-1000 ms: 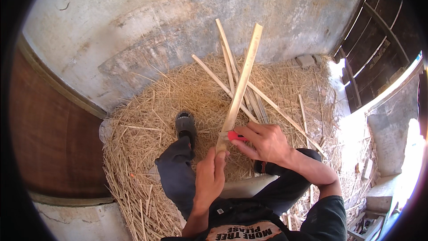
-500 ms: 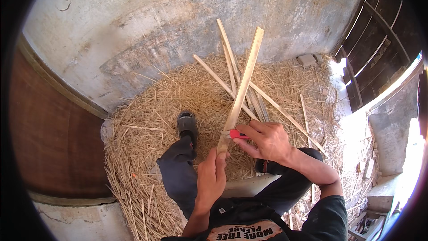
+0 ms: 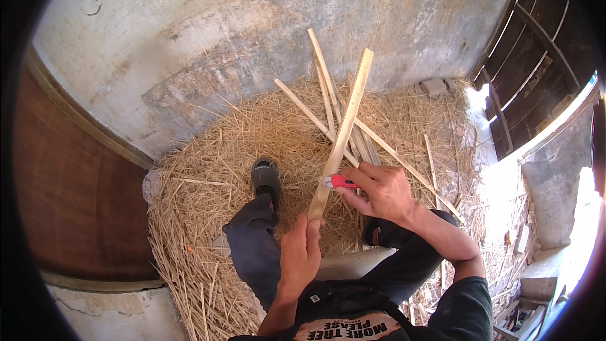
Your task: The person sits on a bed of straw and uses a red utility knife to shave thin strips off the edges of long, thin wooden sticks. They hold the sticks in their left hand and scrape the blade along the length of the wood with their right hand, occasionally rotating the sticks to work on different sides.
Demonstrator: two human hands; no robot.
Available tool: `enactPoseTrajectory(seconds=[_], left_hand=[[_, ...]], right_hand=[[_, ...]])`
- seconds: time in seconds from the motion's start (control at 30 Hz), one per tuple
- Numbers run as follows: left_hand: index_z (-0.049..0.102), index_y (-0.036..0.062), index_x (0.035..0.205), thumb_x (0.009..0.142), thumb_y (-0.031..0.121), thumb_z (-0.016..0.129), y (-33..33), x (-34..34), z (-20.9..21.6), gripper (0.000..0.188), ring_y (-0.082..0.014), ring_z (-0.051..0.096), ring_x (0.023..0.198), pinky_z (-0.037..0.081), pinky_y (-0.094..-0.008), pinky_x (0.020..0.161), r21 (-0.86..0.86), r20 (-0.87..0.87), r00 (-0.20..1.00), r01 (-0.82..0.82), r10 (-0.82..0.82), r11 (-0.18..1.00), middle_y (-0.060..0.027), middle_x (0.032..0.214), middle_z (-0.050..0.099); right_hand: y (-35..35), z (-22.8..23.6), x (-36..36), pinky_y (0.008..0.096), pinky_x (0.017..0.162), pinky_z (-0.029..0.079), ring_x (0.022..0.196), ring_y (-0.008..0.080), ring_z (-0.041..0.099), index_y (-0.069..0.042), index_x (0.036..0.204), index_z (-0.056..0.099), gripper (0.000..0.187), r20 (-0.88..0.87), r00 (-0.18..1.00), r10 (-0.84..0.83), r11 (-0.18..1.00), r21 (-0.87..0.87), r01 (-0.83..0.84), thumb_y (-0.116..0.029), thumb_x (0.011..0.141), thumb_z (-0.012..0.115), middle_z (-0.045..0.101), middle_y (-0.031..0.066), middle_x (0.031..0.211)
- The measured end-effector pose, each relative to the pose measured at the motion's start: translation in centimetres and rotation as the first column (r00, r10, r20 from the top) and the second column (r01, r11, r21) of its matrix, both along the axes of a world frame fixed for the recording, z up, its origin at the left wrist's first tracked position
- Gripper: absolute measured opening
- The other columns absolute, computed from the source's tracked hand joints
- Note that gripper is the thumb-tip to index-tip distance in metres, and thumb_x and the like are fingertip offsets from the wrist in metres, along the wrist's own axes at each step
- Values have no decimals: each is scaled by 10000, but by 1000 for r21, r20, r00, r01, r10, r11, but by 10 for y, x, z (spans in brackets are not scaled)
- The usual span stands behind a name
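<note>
My left hand (image 3: 300,249) grips the near end of a long, pale wooden strip (image 3: 348,120), thumb lying along its face. The strip slants up and away to the right, its far end raised in front of the wall. In my right hand (image 3: 382,194) is a red utility knife (image 3: 343,181), fingers wrapped round its handle. The knife's blade end rests against the strip a little way beyond my left hand. Several thinner wooden strips (image 3: 306,109) lie crossed on the straw beyond, partly hidden behind the held one.
Loose straw and shavings (image 3: 208,227) cover the floor around my feet. A stained wall (image 3: 252,31) rises ahead. To the left is a brown panel (image 3: 82,183), to the right a dark slatted wooden door (image 3: 536,44). A brick-like block (image 3: 433,87) sits by the wall.
My right hand has moved the knife a short way up the strip, away from my left hand. The strip's far end has dipped slightly.
</note>
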State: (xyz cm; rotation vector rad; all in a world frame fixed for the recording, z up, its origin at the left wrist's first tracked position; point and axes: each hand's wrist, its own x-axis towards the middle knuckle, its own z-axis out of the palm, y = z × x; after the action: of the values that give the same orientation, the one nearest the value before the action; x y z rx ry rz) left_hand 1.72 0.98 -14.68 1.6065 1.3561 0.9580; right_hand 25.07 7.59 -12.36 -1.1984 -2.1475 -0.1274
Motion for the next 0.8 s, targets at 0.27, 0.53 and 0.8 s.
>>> enactPoseTrajectory(seconds=[0.27, 0.53, 0.8], left_hand=[[690, -1, 1139, 1164, 194, 533, -13, -8, -7, 252, -196, 574, 592, 440, -370, 589, -10, -44, 999, 14, -15, 1000, -94, 706, 586], [702, -3, 1150, 1149, 163, 539, -48, -27, -22, 233, -184, 579, 588, 444, -364, 587, -158, -71, 995, 64, -76, 985, -97, 711, 620], [706, -10, 1211, 1191, 211, 512, -17, -26, -22, 295, -25, 400, 609, 323, -266, 554, -186, 129, 989, 98, -75, 978, 49, 715, 482]], right_hand=[[22, 4, 18, 361, 518, 542, 576, 199, 691, -96, 1136, 818, 205, -151, 983, -105, 994, -12, 105, -247, 997, 810, 748, 67, 841], [66, 11, 105, 354, 568, 511, 618, 221, 698, -20, 1147, 790, 244, -275, 848, -452, 892, -141, 429, -239, 1082, 707, 745, 142, 764], [24, 5, 29, 392, 604, 591, 646, 260, 733, -68, 1146, 786, 194, -311, 946, -96, 992, -112, 64, -227, 1041, 749, 767, 113, 883]])
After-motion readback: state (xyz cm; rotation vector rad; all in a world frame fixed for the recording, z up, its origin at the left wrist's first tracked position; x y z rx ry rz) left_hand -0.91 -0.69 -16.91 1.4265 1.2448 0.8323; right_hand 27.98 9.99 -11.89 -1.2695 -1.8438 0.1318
